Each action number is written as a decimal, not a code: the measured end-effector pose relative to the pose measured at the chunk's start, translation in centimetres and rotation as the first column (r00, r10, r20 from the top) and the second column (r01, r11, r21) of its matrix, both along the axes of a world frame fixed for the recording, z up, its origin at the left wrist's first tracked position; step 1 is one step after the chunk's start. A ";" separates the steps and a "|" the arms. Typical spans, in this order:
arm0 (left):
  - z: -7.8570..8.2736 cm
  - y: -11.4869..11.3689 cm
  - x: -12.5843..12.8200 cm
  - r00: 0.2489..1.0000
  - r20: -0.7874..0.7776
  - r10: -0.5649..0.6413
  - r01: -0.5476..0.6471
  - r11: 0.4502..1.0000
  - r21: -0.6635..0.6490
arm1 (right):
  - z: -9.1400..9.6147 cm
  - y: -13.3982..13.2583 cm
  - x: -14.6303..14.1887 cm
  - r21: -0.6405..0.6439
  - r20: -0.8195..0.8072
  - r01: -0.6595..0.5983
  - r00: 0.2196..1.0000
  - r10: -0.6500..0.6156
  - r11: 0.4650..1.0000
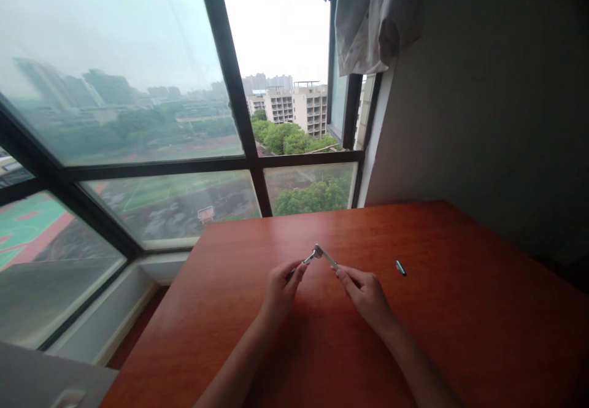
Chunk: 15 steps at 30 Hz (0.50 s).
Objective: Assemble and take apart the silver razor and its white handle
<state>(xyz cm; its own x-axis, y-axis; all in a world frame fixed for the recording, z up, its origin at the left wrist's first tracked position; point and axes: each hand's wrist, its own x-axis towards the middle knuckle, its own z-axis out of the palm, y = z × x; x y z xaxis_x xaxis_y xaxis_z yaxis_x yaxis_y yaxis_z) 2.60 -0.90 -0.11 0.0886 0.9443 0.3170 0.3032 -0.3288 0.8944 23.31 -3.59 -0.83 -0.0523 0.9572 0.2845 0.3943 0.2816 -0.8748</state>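
Observation:
My left hand (280, 286) is closed around the dark handle of a slim tool with a silver shaft (309, 258) and a small, rounded metal head. My right hand (364, 291) pinches a thin, pale silvery stick (329, 259) between thumb and fingers. Both pieces slant upward and meet at the metal head, above the middle of the reddish-brown table (221, 310). Whether they are joined there or only touch, I cannot tell. Their exact kinds are too small to make out. To the right of my right hand lies a small teal, white and black object (400, 267).
Beyond the table's far edge stand dark-framed windows (257, 162), with the right pane swung open. A pale cloth (368, 21) hangs at the upper right beside a grey wall (469, 101). A white ledge (133, 297) runs along the left under the glass.

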 end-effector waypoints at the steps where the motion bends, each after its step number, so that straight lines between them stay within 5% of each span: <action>1: 0.0 -0.1 0.1 1.000 -0.010 -0.022 0.022 1.000 0.001 | 0.1 0.0 0.0 0.005 0.008 0.005 1.000 -0.005 1.000; 15: 0.2 0.1 -0.4 0.995 -0.040 0.088 -0.087 0.996 0.035 | 0.3 -0.1 0.0 0.069 0.033 0.027 0.999 -0.030 0.997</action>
